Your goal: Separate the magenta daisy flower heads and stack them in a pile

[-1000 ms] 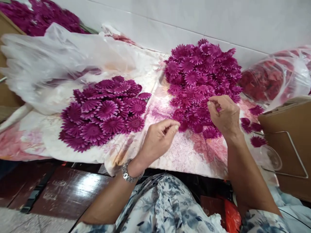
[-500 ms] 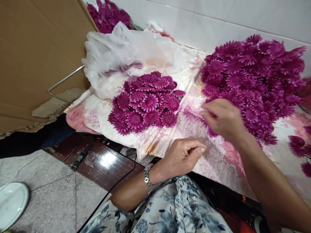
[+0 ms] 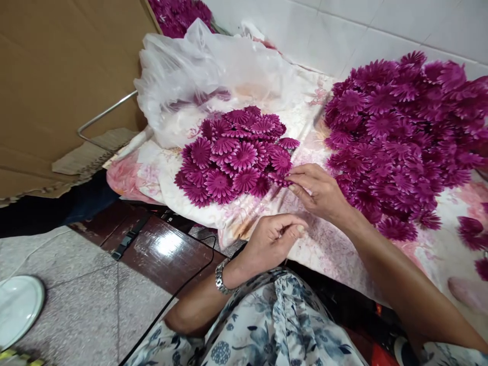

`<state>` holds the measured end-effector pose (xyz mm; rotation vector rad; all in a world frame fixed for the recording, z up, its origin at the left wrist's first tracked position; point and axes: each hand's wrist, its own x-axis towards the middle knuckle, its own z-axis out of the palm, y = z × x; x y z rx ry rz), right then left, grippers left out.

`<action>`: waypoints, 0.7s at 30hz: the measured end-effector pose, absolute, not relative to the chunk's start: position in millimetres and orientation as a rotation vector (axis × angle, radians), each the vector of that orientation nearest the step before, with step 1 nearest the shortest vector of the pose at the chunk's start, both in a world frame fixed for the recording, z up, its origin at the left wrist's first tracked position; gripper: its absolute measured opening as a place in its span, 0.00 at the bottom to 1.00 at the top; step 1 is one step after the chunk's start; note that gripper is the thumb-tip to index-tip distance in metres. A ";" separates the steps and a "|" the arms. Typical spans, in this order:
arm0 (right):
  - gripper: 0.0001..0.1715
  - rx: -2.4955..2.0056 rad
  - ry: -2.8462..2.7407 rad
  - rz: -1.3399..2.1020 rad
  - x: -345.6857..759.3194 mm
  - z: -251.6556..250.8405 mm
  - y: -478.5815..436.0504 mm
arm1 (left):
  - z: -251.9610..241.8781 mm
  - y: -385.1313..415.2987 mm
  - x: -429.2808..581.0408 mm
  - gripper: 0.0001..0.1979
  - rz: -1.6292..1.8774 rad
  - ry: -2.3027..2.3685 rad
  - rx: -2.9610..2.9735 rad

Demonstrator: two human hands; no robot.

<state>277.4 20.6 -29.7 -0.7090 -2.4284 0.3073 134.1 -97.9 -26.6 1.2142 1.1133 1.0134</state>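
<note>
My right hand [image 3: 318, 190] pinches the edge of a purple artificial flower head [image 3: 280, 179] at the right side of the smaller pile of flower heads [image 3: 229, 157]. Thumb and fingertips are close together on its petals. My left hand [image 3: 272, 239], with a metal watch at the wrist, rests near the cloth's front edge, thumb and index fingertips pressed together. Whatever it may hold is too small or hidden to tell. To the right lies a larger heap of purple flower heads [image 3: 396, 137].
A patterned cloth [image 3: 316, 249] with purple dust covers the work surface. Behind the smaller pile lies a clear plastic bag [image 3: 213, 66]. A cardboard box [image 3: 68, 86] stands on the left. Loose purple petals [image 3: 470, 233] lie far right, and a tiled wall [image 3: 343, 30] closes the back.
My right hand has moved left from the larger heap's edge to the smaller pile, where it now grips a flower head. My left hand keeps its pinch; the view has shifted slightly.
</note>
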 end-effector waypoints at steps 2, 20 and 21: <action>0.08 -0.780 -2.273 0.485 283.0 -25.4 15.5 | -31.8 -96.2 137.1 0.11 1.073 1.085 1.001; 0.11 -1.083 -1.483 1.072 333.7 -28.9 -37.9 | -23.8 -57.4 144.2 0.23 1.300 1.527 1.333; 0.12 -1.107 -1.416 1.138 337.3 -31.2 -40.2 | -22.6 -54.8 142.1 0.26 1.191 1.649 1.552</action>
